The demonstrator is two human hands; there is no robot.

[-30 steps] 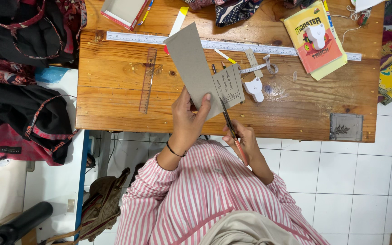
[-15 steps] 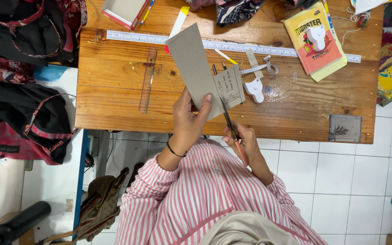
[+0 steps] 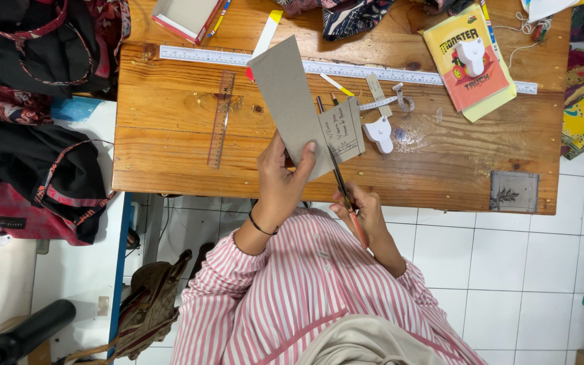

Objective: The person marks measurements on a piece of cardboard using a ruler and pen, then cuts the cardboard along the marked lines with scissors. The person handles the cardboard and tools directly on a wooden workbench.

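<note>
Grey cardboard point(image 3: 292, 101), a long stiff strip, is held up over the near half of the wooden table point(image 3: 170, 155), tilted so that its far end reaches toward the long steel ruler point(image 3: 190, 55). The strip is pinched at its near end by the left hand point(image 3: 282, 182), with the thumb laid on its face and the fingers closed behind it. A smaller flap of the same cardboard, marked with pencil lines and handwriting, is seen hanging off the strip's right edge. Scissors point(image 3: 343, 186) with reddish handles are gripped by the right hand point(image 3: 363, 209), which is closed around them just off the table's near edge; the dark blades are run up along the line between strip and flap. Whether the blades are parted cannot be told.

On the table, a clear plastic ruler point(image 3: 221, 118) is laid left of the strip, at right angles to the steel ruler. A white tape dispenser point(image 3: 378, 132) is placed just right of the flap. A yellow toy package point(image 3: 468, 57) is set at the table's far right corner, and a small grey square plate point(image 3: 514, 191) at its near right corner. A red-edged box point(image 3: 187, 17) is left beyond the steel ruler, and dark bags point(image 3: 42, 176) are piled off the table's left end.
</note>
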